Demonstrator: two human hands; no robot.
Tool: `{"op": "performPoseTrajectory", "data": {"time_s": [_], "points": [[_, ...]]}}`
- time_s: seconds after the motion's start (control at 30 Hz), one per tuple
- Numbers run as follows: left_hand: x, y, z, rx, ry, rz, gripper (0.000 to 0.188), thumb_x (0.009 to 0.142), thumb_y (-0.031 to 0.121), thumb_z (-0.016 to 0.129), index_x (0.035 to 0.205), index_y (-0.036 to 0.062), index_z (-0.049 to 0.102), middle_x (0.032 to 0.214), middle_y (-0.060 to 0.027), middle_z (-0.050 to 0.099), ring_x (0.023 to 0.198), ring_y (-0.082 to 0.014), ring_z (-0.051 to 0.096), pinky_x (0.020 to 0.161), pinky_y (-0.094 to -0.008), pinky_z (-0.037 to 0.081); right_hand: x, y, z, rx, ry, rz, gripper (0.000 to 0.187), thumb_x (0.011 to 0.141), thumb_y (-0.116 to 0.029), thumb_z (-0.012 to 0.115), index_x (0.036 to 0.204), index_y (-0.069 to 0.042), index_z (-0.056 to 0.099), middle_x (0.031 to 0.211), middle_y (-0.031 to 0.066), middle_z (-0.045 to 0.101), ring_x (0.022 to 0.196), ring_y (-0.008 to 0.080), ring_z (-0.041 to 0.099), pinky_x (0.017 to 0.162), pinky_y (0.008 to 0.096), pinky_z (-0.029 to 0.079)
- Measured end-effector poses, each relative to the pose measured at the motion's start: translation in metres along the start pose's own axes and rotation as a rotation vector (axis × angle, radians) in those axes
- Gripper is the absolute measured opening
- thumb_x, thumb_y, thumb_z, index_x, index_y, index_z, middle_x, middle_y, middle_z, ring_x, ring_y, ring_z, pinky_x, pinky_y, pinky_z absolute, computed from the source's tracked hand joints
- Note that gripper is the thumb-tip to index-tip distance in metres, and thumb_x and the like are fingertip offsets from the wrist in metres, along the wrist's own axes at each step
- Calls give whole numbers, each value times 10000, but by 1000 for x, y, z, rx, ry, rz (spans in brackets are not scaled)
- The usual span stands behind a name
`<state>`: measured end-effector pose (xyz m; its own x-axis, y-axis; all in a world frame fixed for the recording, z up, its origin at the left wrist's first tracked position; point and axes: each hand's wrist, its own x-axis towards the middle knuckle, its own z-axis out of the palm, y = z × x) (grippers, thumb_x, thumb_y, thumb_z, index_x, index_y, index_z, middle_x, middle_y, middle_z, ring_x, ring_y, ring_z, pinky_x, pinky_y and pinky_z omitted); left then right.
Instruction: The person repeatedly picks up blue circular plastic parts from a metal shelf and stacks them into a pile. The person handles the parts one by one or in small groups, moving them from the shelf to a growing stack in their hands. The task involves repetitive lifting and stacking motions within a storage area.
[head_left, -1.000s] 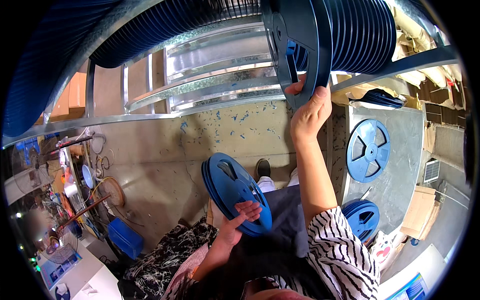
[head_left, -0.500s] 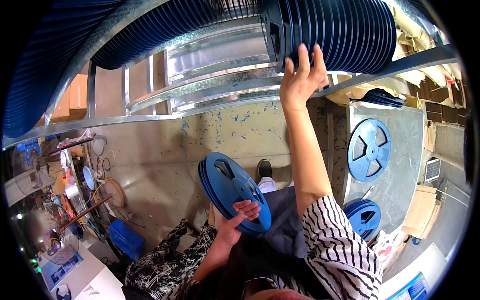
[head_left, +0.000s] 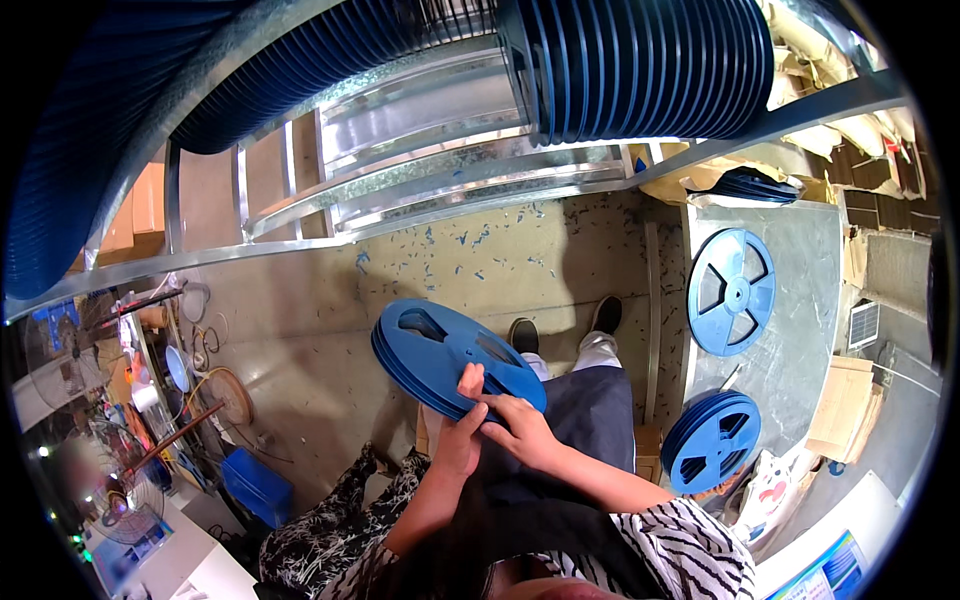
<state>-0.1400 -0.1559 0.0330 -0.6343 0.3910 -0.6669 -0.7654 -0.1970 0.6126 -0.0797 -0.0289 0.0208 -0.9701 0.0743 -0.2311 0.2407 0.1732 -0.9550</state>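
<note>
Head view is showing me a stack of blue reels tilting above the floor, in front of the wearer's lap and well apart from the grey desk. My left hand is gripping the stack at its near edge, fingertips lying over the upper face. My right hand is curling its fingers at that same edge, beside the left thumb; I cannot tell whether it is gripping or only touching. I am judging the reels to be stiff plastic, light singly but heavier together, with smooth faces probably sliding on one another. Their thin rims are looking likely to bend or chip under a hard pinch, so I am favouring a hold through the cut-outs near the hub, with both hands supporting the stack from opposite sides.
</note>
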Motion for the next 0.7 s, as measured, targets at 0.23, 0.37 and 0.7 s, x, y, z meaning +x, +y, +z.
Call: {"op": "performPoseTrajectory", "data": {"time_s": [0.23, 0.37, 0.7], "points": [[-3, 5, 3, -77, -179, -51, 775, 807, 233, 701, 1428, 4, 297, 1459, -160, 349, 1353, -267, 336, 1133, -400, 240, 3, 8, -27, 214, 213, 240, 176, 880, -156, 595, 995, -25, 621, 888, 122, 657, 813, 225, 644, 747, 323, 493], [-8, 12, 9, -85, -147, -86, 761, 802, 248, 711, 1401, -22, 325, 1416, -195, 402, 1307, -306, 412, 1109, -406, 302, 17, -10, -72, 530, 387, 49, 490, 947, -467, 490, 965, 22, 520, 823, 95, 602, 719, 159, 606, 687, 296, 501], [-16, -3, -1, -165, -161, -85, 535, 838, 91, 640, 1327, -22, 455, 1326, -204, 504, 1276, -323, 451, 1091, -415, 319, 109, -44, -122, 543, 802, -421, 488, 937, -520, 467, 925, -33, 484, 712, 68, 570, 621, 130, 544, 608, 259, 444]]}}
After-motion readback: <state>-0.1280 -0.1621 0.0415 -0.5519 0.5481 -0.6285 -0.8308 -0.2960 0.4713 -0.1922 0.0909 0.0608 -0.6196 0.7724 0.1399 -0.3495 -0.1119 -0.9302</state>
